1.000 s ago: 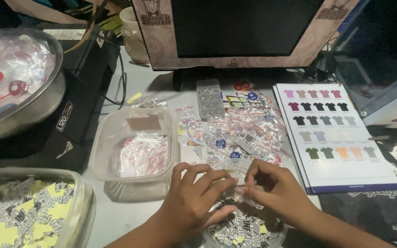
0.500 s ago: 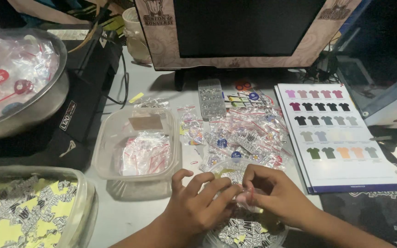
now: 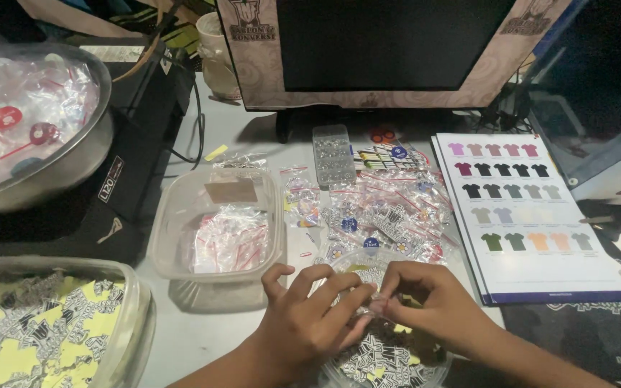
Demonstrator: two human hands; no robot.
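Two hands met over a round clear tub point(image 3: 389, 363) of black-and-white printed pieces at the near edge of the bench point(image 3: 203, 338): the left hand point(image 3: 310, 327) and the right hand point(image 3: 433, 309) had their fingers point(image 3: 346, 287) pinched together on a small clear plastic bag point(image 3: 374, 305), thumbs and forefingers nearly closed on its edges, though what the bag held was too small to tell. Just beyond the fingers lay a loose heap of filled little bags point(image 3: 382, 212) with red strips and blue dots. To the left of the fingers stood a square clear container point(image 3: 213, 230) holding more empty bags, and farther left a larger tub point(image 3: 44, 323) of yellow and black-and-white sheets. To the right of the fingers lay a printed colour chart point(image 3: 522, 208) of small shirts. Well beyond, on the left, a metal bowl point(image 3: 59, 169) held bagged red pieces, and a dark monitor point(image 3: 389, 50) stood at the back. Judging from the grip, the work at that moment was handling the mouth of the bag; it would have gone best with the fingertips kept close to the opening, the bag held above the tub so anything dropped fell back in, and the seal pressed evenly along its whole width.
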